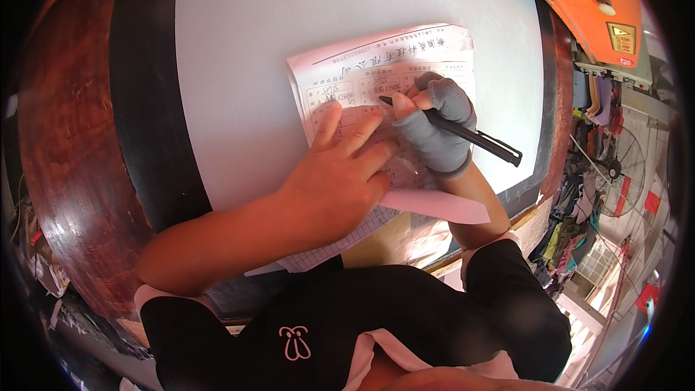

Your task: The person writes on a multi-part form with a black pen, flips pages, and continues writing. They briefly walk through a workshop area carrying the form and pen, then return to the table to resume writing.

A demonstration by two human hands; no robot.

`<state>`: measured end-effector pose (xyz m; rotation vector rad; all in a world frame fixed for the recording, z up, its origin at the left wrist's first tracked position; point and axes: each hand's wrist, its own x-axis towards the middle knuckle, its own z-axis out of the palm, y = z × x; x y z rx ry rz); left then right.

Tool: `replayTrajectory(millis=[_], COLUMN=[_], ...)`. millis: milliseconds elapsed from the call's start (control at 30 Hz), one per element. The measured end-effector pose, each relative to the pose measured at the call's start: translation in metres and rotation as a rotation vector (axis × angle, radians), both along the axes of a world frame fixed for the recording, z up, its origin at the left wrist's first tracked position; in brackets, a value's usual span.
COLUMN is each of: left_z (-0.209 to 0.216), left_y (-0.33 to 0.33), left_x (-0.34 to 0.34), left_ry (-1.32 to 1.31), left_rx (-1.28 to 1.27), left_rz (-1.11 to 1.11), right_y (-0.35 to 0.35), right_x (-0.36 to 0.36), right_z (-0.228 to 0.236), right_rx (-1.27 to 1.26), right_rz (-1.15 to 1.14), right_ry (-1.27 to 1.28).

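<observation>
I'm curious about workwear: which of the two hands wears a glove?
The right hand, holding the black pen: it wears a grey glove, while the left hand, resting on the printed sheet, is bare.

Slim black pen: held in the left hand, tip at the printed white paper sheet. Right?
No, wrong hand: the head view shows the slim black pen held in the grey-gloved right hand. Its tip is at the printed white paper sheet, as you say.
</observation>
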<state>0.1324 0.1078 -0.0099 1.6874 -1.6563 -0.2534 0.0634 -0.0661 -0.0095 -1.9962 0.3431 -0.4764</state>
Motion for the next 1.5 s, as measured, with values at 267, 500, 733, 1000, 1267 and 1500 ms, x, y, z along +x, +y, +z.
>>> replayTrajectory(millis=[267,500,733,1000,1267,1500], left_z=[0.000,0.002,0.007,0.008,0.009,0.008], left_y=[0.000,-0.001,0.001,0.000,0.000,-0.001], left_x=[0.000,0.001,0.000,0.000,0.001,-0.001], left_ry=[-0.032,-0.024,-0.040,-0.068,-0.061,-0.029], left_rx=[-0.006,0.010,0.075,0.082,0.080,0.077], left_rz=[-0.008,-0.023,-0.011,-0.003,-0.005,0.012], right_y=[-0.002,0.001,-0.003,0.001,-0.004,-0.003], right_x=[0.003,0.000,0.002,0.003,-0.002,-0.001], right_z=[0.004,0.009,0.006,0.004,0.003,0.005], right_rx=[-0.095,0.029,-0.055,0.075,0.030,0.054], right_rz=[0.081,0.096,0.146,0.072,0.160,0.137], right_ry=[-0.031,-0.017,-0.033,0.003,0.016,0.032])
